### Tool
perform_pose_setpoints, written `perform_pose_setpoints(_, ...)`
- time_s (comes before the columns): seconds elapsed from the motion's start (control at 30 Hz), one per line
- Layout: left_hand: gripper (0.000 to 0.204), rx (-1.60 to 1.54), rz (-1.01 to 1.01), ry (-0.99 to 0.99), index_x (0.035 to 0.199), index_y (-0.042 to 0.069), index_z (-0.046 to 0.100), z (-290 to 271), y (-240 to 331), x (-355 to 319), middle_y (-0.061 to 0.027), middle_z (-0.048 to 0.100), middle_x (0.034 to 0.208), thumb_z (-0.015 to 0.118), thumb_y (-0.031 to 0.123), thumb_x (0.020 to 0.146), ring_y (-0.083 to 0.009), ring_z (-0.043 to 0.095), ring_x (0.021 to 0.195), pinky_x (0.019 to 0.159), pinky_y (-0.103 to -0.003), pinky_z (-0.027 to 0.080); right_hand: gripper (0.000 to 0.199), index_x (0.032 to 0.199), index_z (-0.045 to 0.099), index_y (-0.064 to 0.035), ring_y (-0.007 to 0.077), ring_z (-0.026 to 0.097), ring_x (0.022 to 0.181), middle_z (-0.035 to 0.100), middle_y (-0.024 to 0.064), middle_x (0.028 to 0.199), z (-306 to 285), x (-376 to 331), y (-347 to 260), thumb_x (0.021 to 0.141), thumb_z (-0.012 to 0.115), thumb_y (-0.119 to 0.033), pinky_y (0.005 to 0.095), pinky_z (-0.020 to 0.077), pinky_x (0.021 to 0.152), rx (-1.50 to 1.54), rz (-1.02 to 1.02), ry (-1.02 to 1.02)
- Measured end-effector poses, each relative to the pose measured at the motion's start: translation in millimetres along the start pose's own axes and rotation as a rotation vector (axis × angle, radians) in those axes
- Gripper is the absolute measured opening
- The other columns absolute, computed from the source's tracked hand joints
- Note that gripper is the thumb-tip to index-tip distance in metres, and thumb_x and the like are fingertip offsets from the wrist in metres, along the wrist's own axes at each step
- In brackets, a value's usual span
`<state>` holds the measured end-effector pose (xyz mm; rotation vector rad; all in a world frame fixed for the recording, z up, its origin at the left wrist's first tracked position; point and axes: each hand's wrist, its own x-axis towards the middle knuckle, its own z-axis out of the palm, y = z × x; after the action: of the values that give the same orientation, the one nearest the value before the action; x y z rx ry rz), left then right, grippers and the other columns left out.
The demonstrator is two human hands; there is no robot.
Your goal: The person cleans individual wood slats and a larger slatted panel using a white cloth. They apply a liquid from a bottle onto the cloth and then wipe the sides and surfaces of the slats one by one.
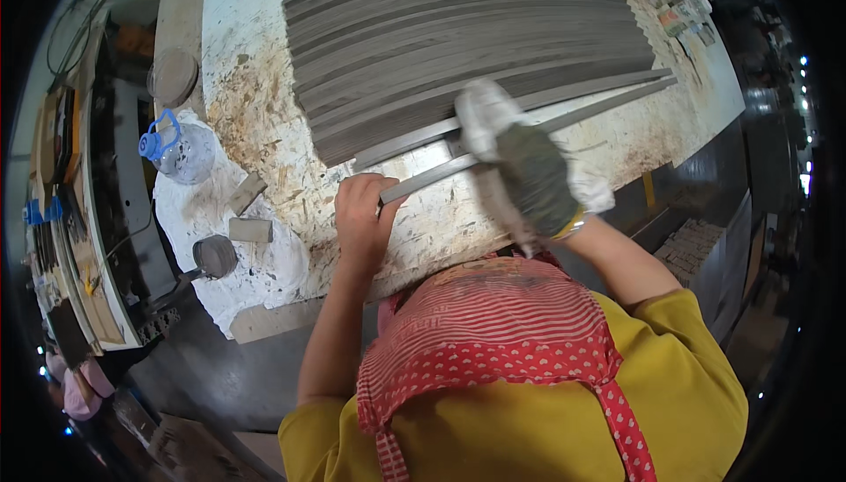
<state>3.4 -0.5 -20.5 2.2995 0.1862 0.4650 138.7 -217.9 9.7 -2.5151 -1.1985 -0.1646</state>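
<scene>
My bare left hand (pixel 361 218) is closed round the near-left end of a long, thin grey strip (pixel 432 177). The strip slants up to the right across the worktable. My right hand (pixel 536 174), in a dark, stained glove, is over the strip's middle and smeared by motion. White cloth (pixel 485 116) bunches at its fingers and seems pressed on the strip; the fingertips are hidden. Just beyond lies a second grey strip (pixel 405 144). Behind it, many similar strips (pixel 458 33) lie side by side as a wide sheet.
The stained white worktable (pixel 251 85) carries a clear jug with a blue handle (pixel 187 154), two small blocks (pixel 250 230) and a dark round cup (pixel 215 256) on white cloth at left. Bottles (pixel 683 13) stand at the far right. A shelf rack (pixel 84 218) is further left.
</scene>
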Motion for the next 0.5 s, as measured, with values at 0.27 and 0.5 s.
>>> perform_pose_setpoints(0.27,0.019,0.059,0.002,-0.006,0.09,0.003,0.064,-2,-15,-7,-0.011,0.061,0.094,0.072,0.009,0.074,-0.0313,0.053,0.094,0.083,-0.04,0.042,0.027,0.102,0.061,-0.0011,0.0312,0.059,0.093,0.061,0.0173,0.102,-22,29,-30,0.079,0.057,-0.015,0.0429,0.0468,0.084,0.996,0.003,0.033)
perform_pose_setpoints(0.5,0.02,0.024,-0.065,-0.02,0.09,0.001,0.063,0,-1,2,-0.0129,0.059,0.093,0.072,0.008,0.073,-0.032,0.052,0.094,0.085,-0.039,0.04,0.022,0.104,0.058,0.0012,0.0242,0.059,0.095,0.06,0.0179,0.099,-42,3,63,0.087,0.048,-0.01,0.0395,0.0471,0.088,0.118,0.491,-0.561)
